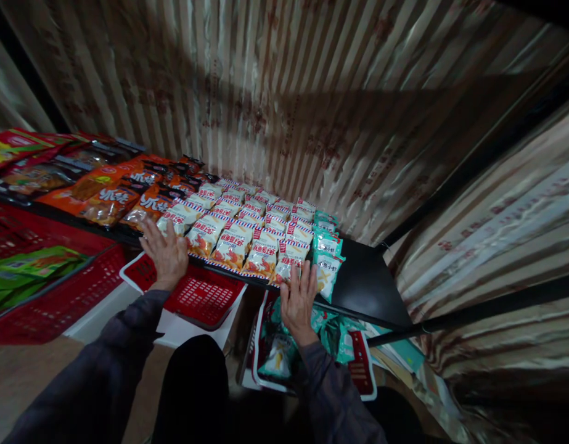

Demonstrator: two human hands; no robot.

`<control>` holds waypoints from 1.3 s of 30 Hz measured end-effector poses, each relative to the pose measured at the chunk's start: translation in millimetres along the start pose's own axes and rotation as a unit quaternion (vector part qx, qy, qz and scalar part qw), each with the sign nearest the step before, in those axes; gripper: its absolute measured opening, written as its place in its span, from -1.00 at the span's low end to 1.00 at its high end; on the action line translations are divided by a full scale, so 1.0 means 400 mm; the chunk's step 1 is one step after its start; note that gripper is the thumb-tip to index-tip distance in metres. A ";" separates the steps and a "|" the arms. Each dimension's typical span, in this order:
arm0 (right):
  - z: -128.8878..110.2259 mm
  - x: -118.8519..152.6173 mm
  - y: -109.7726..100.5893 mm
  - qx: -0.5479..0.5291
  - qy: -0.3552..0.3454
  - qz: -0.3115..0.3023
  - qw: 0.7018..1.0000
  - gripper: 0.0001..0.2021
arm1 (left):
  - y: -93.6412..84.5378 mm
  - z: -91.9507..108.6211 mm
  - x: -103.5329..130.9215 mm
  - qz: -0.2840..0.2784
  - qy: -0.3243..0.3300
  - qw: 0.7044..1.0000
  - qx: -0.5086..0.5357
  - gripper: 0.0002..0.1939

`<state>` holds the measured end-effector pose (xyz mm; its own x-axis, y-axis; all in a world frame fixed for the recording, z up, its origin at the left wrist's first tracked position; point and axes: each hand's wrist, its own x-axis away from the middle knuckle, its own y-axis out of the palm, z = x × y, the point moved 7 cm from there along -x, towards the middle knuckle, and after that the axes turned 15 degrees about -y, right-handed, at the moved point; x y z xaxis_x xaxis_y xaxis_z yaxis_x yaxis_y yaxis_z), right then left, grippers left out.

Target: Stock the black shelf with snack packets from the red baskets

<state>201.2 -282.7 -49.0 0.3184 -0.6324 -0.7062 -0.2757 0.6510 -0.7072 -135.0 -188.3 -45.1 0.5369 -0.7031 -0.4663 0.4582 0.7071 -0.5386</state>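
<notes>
Rows of white snack packets (232,242) with red lettering and striped edges lie on a black shelf (365,283). My left hand (166,253) is at the shelf's front edge, fingers spread by the leftmost white packet and an orange snack packet (148,203). At the right end of the front row, the fingers of my right hand (300,302) are stretched out over the lower part of a white packet. Just right of it, a short column of teal snack packets (327,265) runs toward the back. Neither hand grips anything.
Below the shelf are a red basket with a white rim (205,299), a second basket (365,370) holding teal packets, and a red crate (94,283) with green packets. Striped sheeting (284,92) hangs behind, and a black post (478,142) slants at right.
</notes>
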 end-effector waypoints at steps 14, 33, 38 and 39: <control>0.217 0.061 -0.047 -0.019 0.096 0.031 0.995 -0.42 | 0.194 0.452 0.515 -0.176 0.268 0.947 0.022 -0.42; 0.240 0.073 -0.046 -0.145 0.021 -0.003 0.989 -0.46 | 0.207 0.492 0.518 -0.070 0.259 0.962 0.041 -0.39; 0.240 0.064 -0.042 -0.167 0.017 -0.018 0.986 -0.42 | 0.216 0.500 0.507 -0.067 0.249 0.966 0.032 -0.36; 0.240 0.063 -0.041 -0.169 0.020 -0.014 0.985 -0.41 | 0.219 0.503 0.504 -0.066 0.247 0.966 0.027 -0.37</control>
<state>301.1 -269.1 -52.1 0.2960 -0.6692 -0.6816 -0.5552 0.4602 -0.6928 156.1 -252.9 -45.1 0.0737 -0.7277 -0.6819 0.5431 0.6028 -0.5846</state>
